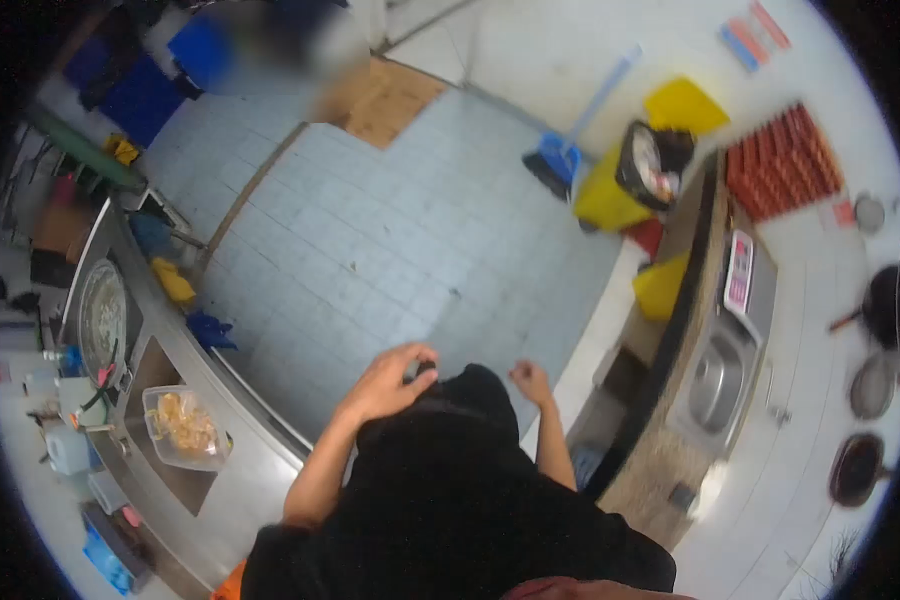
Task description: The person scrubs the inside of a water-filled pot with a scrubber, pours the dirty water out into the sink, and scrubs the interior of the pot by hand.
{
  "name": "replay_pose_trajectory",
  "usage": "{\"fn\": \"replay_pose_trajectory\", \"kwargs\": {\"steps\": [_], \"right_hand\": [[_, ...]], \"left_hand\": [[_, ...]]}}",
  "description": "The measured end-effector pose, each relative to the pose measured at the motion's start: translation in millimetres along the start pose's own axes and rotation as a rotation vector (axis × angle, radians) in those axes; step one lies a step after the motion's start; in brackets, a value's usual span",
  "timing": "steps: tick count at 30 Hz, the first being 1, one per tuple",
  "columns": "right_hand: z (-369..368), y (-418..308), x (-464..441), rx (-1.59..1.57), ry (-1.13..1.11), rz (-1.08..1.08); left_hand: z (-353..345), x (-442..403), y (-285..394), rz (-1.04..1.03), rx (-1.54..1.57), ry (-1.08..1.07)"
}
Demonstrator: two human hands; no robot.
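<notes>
My left hand (395,380) is held in front of my body at waist height, its fingers curved and the thumb apart from them. A small dark patch shows between the fingertips; I cannot tell whether it is an object or dark clothing behind. Lower on my other side hangs my right hand (530,382), small in view, with fingers loosely curled in and nothing visible in them. Neither hand touches a counter. Closest to the left arm is the steel counter (255,425), where a clear plastic tub (213,455) holds pale yellowish food pieces.
A sink (715,378) and a pink-white packet (739,272) are on the right counter. Beyond it stand a yellow bin (610,190), a blue broom (560,155) and stacked red-brown trays (785,165). Cardboard (395,105) lies on the tiled floor (390,250). Pans (858,470) hang at right.
</notes>
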State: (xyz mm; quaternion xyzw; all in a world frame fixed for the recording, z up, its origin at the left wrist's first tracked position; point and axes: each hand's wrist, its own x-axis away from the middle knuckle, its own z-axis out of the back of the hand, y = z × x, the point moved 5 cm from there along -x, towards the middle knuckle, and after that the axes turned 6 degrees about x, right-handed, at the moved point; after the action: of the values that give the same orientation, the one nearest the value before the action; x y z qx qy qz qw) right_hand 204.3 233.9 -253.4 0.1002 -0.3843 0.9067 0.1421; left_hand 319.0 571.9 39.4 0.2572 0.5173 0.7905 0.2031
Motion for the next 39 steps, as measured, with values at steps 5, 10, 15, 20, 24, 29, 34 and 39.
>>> {"fn": "replay_pose_trajectory", "kwargs": {"steps": [5, 10, 15, 20, 24, 29, 34, 39], "right_hand": [[-90.8, -13.3, -46.5, -0.195, -0.464, -0.209], [-129.9, -101.0, -103.7, 0.020, -0.865, -0.220], [-167.8, -182.7, -220.9, 0.129, -0.919, -0.186], [-192.7, -285.4, -365.5, 0.257, -0.895, -0.071], [-218.8, -379.2, -465.7, 0.348, -0.844, 0.027], [-268.5, -487.6, -540.4, 0.408, -0.802, 0.089], [-336.3, -559.8, -546.5, 0.462, -0.855, 0.079], [-383.5, -615.9, -512.9, 0.346, -1.013, -0.057]], "left_hand": [[77.8, 15.2, -36.0, 0.023, 0.022, 0.284], [125.3, 9.7, -118.1, 0.299, 0.295, 0.367], [146.6, 23.8, -289.1, 0.594, 0.467, 0.608], [144.1, 94.4, -409.6, 0.988, 0.403, 0.821], [205.0, 83.3, -391.9, 1.111, 0.672, 0.903], [301.8, 63.8, -407.6, 1.080, 0.801, 0.975], [398.7, 77.8, -437.4, 0.954, 0.892, 1.083], [453.6, 115.9, -437.5, 0.828, 1.009, 1.271]]}}
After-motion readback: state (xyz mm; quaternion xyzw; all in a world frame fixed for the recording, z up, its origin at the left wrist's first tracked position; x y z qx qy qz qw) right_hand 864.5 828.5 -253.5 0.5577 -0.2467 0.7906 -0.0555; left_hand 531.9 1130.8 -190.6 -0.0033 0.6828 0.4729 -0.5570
